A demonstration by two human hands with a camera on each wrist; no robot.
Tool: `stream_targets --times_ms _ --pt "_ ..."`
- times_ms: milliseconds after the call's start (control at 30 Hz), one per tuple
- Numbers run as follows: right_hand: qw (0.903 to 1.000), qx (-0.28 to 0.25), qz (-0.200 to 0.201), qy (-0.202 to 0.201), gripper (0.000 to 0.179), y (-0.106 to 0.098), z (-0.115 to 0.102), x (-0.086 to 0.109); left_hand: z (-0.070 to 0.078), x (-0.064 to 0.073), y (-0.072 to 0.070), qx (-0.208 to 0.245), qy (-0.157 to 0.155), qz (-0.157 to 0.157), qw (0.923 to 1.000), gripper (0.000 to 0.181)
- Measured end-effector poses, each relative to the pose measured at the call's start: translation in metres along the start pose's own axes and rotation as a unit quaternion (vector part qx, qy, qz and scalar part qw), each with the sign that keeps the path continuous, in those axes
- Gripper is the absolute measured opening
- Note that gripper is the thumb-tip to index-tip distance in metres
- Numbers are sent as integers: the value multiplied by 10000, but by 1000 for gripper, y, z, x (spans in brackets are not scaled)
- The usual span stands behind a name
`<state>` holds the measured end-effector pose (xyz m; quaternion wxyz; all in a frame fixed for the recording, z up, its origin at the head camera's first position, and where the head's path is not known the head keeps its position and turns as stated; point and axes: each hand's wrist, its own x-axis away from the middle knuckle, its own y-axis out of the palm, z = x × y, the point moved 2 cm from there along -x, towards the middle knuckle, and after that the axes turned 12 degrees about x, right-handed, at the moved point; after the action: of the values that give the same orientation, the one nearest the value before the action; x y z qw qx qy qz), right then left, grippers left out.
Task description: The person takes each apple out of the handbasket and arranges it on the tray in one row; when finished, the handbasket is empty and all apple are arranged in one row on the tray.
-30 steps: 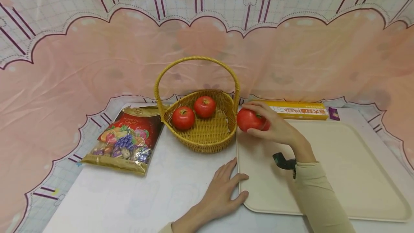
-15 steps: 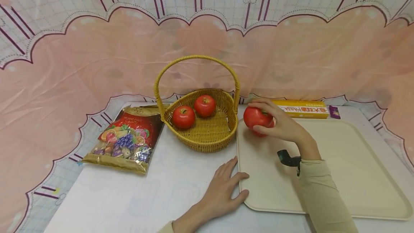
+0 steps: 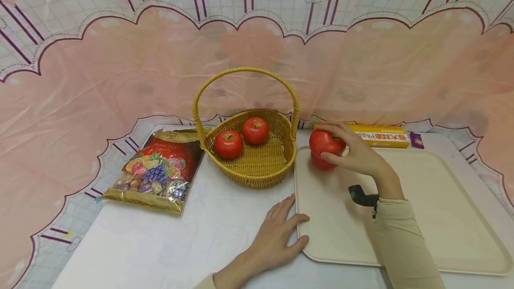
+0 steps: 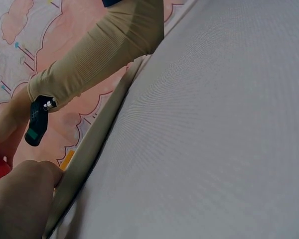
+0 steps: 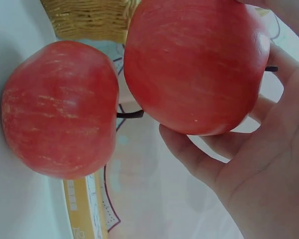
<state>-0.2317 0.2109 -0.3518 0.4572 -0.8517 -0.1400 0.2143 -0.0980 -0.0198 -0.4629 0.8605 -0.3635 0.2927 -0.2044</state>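
In the head view my right hand (image 3: 355, 148) holds a red apple (image 3: 323, 141) above the back left corner of the beige tray (image 3: 401, 217). Directly below it a second red apple (image 3: 321, 163) sits on the tray, partly hidden by the held one. The right wrist view shows the held apple (image 5: 194, 64) in curled fingers (image 5: 189, 152), beside the stem of the lower apple (image 5: 62, 109). My left hand (image 3: 271, 240) lies with spread fingers at the tray's left edge, thumb and forefinger over the rim.
Left of the tray stands a yellow wicker basket (image 3: 257, 182) with a tall handle and two red apples (image 3: 228, 144) inside. Farther left lies a bag of fruit candy (image 3: 154, 171). Behind the tray are a yellow pasta box (image 3: 381, 136) and a small purple packet (image 3: 416, 140).
My right hand has carried the apple rightward from the basket's right edge to over the lower apple. The left hand has stayed at the tray's edge.
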Motion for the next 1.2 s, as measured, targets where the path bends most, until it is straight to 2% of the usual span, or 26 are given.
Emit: stream_targets --times_ms 233,800,1200 --pt "10000 -23 35 68 61 -5 2 2 1 0 0 -31 25 16 10000 31" --pt "9978 -97 35 651 63 -18 11 11 1 1 0 -44 5 -22 10000 31" --pt "9979 -38 -5 654 61 -24 21 18 1 0 0 -76 26 -32 10000 32"
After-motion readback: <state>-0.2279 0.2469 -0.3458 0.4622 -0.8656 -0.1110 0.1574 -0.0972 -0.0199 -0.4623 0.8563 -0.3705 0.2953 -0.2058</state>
